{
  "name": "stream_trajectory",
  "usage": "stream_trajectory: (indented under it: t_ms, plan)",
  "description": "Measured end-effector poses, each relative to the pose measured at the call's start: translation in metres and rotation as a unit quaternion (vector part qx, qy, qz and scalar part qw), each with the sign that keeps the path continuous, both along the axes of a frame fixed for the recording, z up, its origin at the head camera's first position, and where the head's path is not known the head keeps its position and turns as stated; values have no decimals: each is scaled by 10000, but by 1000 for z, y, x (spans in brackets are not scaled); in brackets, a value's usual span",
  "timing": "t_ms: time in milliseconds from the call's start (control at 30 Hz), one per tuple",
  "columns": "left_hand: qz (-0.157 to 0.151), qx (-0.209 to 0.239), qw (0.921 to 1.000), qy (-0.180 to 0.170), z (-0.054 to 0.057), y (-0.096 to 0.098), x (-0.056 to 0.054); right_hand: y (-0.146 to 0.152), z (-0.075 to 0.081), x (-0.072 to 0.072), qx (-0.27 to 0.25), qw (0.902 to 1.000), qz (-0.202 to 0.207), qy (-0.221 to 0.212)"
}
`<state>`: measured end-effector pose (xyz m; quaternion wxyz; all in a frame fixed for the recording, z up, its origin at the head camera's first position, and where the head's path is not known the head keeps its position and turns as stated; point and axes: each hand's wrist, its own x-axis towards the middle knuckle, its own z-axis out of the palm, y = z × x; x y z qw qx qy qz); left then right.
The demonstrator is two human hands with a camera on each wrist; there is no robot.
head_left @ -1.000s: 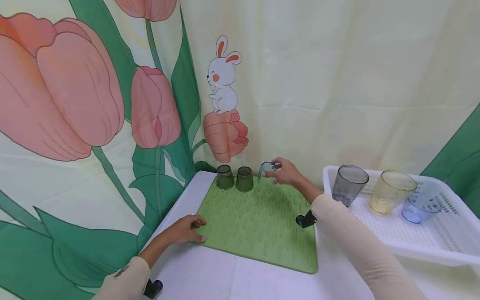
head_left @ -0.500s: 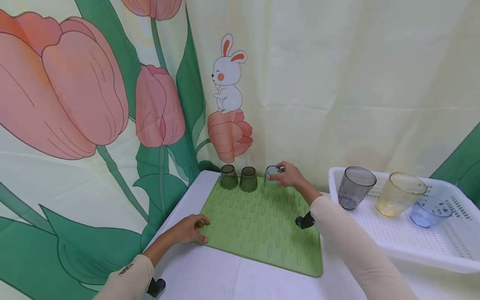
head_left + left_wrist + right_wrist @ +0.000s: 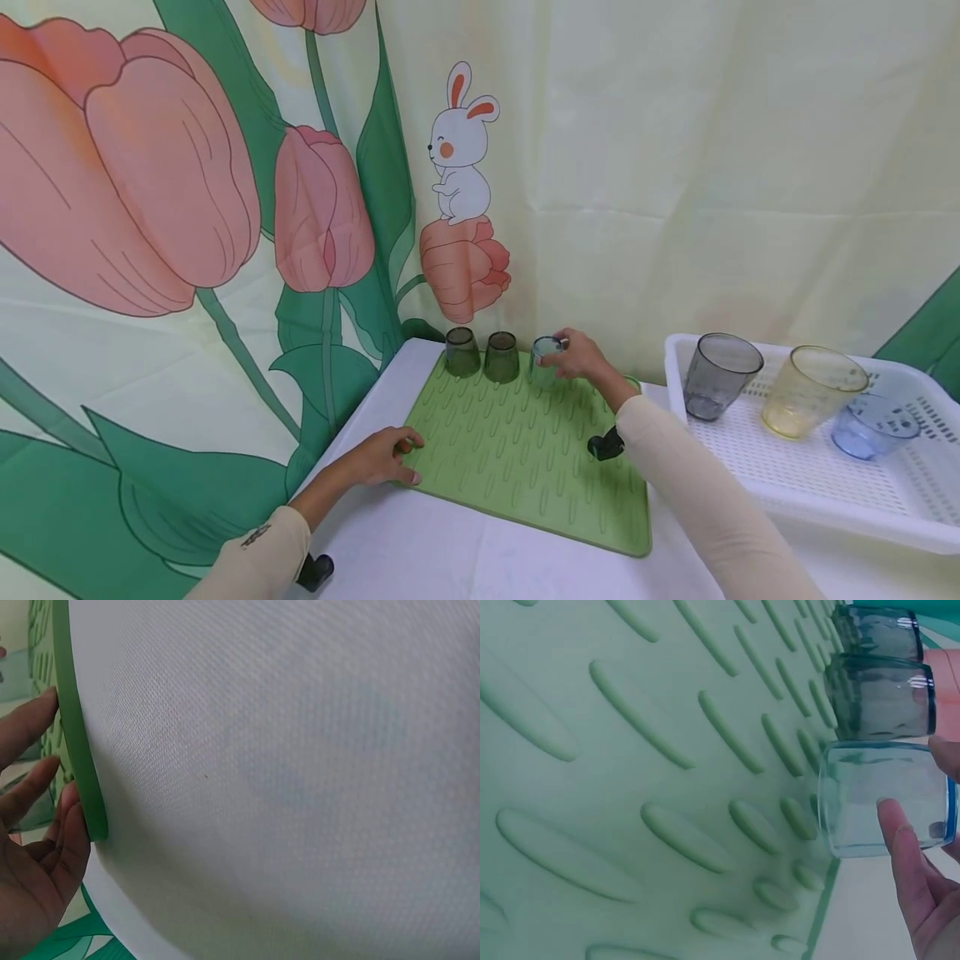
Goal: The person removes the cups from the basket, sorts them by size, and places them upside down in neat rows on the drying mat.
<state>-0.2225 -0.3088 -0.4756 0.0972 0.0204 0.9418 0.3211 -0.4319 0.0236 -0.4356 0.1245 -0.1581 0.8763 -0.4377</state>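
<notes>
In the head view, my right hand point(image 3: 581, 357) grips a clear, blue-tinted glass point(image 3: 541, 368) near its upper end. The glass is mouth-down at the back of the green ridged mat point(image 3: 517, 450). In the right wrist view, the lower rim of this clear glass point(image 3: 855, 799) is right at the mat's ridges, with fingers on its side. Left of it stand two dark glasses, one nearer point(image 3: 502, 358) and one at the far corner point(image 3: 462, 353), both upside down. My left hand point(image 3: 382, 457) rests at the mat's front left corner, fingertips touching its edge.
On the right, a white plastic basket point(image 3: 810, 492) holds a grey glass point(image 3: 722, 377), a yellow glass point(image 3: 813, 390) and a low blue glass point(image 3: 873, 427). A printed curtain point(image 3: 615, 167) hangs close behind the mat. White cloth point(image 3: 480, 558) covers the table.
The head view has shifted slightly, so the scene slides right. The clear glass has come down a little towards the mat in my right hand. My left hand stays at the mat's corner.
</notes>
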Motion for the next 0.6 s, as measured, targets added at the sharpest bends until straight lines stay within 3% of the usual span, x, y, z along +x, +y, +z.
stream_trajectory:
  t_ms: [600]
  plan:
    - [65,8,10000,-53,-6,-2,-4,-6,-16,-3,-182,9997,-24,-130]
